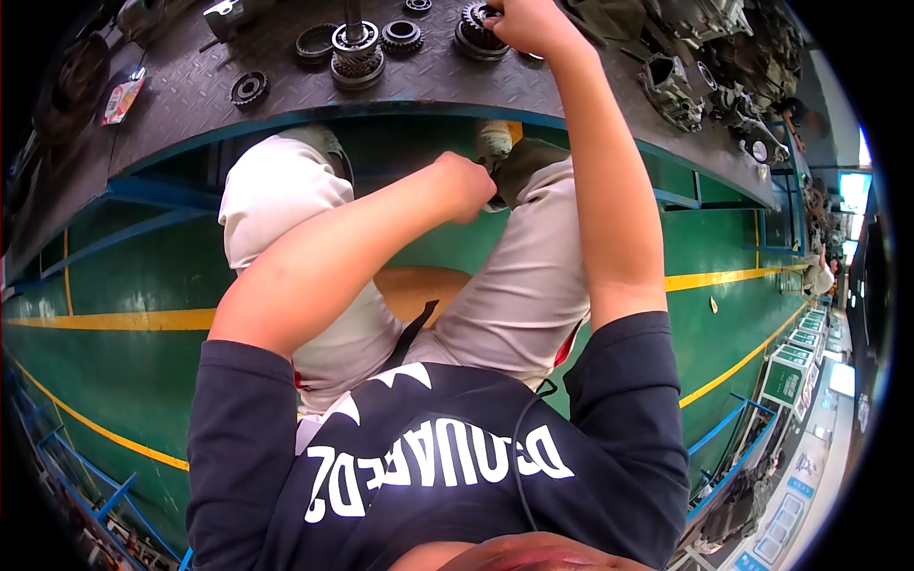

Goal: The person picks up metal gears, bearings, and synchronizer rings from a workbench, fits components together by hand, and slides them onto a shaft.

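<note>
My right hand [524, 26] is at the top edge of the view, its fingers closed at the upper toothed gear [473, 21] of a small stack on the metal bench. Lower down, between my knees and below the bench edge, my left hand [464, 187] is curled closed; its fingertips and anything in them are hidden. Left of the stack stand a single gear [402, 36] and a gear assembly [357, 59] with an upright shaft. Farther left are a ring [315, 44] and a flat toothed ring [248, 89].
Metal housings [676, 90] lie on the bench's right side. A red and white packet [123, 97] is at its left. The bench's blue front edge [409, 108] crosses above my knees. A stool [419, 285] shows beneath me on the green floor [143, 276].
</note>
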`<state>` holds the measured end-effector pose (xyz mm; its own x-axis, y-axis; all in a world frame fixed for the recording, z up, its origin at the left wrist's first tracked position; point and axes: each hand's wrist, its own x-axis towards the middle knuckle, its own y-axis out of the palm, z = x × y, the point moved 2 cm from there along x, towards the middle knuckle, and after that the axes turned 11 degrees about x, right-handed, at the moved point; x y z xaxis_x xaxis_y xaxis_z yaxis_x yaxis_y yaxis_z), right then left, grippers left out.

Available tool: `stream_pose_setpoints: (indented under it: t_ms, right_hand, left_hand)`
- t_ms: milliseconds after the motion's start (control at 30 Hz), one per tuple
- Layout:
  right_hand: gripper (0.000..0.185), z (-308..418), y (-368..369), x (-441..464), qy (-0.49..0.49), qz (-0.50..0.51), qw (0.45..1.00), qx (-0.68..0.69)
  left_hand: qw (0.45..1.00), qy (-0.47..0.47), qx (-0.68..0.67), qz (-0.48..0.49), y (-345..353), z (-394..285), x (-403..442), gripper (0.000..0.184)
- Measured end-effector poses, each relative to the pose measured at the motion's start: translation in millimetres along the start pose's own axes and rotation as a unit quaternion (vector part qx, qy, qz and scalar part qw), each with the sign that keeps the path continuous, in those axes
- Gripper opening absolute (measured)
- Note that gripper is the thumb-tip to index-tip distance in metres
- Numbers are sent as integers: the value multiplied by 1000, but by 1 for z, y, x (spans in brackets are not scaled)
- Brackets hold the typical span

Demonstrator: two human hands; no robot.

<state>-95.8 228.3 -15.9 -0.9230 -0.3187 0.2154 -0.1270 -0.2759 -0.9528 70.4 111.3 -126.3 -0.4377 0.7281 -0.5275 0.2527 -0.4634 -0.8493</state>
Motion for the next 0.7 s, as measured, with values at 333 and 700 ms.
stream_pose_setpoints:
  t_ms: [333, 700]
  right_hand:
    - [31, 3, -31, 15, 23, 132, 989, 61]
    - [44, 48, -31, -24, 33, -165, 910, 378]
  left_hand:
    - [999, 15, 26, 35, 13, -11, 12, 34]
    - [1000, 2, 3, -6, 19, -8, 20, 32]
